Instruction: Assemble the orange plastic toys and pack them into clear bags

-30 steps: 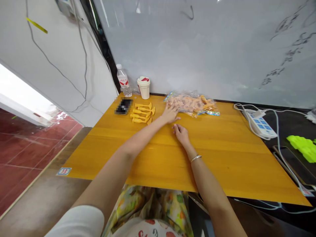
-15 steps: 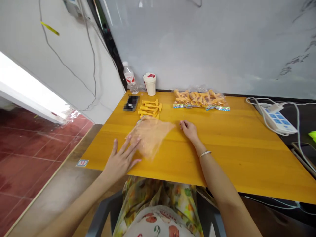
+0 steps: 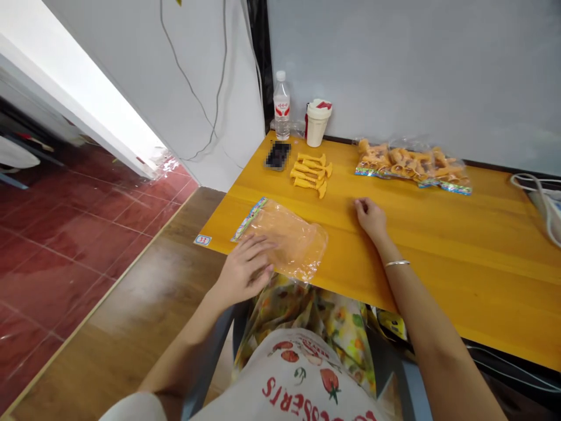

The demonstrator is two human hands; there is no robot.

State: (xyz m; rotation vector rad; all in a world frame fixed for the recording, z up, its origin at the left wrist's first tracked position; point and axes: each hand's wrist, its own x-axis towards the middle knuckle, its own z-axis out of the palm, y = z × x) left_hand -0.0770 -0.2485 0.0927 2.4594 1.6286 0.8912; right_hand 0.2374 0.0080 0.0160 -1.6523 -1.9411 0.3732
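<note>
Desk point(image 3: 442, 257), probably wood, red tile floor point(image 3: 65, 251)

A plastic water bottle point(image 3: 281, 108) and a lidded white cup point(image 3: 318, 124) stand together at twelve o'clock. A blurred phone point(image 3: 277, 155) lies just below them, and a white power strip point(image 3: 542, 199) sits at two o'clock.

The left hand point(image 3: 245, 269) lies palm down near the person's lap, its fingers point(image 3: 258, 248) slightly spread and gently curved, with the left forearm point(image 3: 184, 345) angling in from a white sleeve point(image 3: 131, 409) at lower left. The right hand point(image 3: 370, 217) rests farther forward, palm down, fingers loosely curled, the right forearm point(image 3: 421, 310) extended and a thin bangle point(image 3: 397, 264) around the wrist.
</note>
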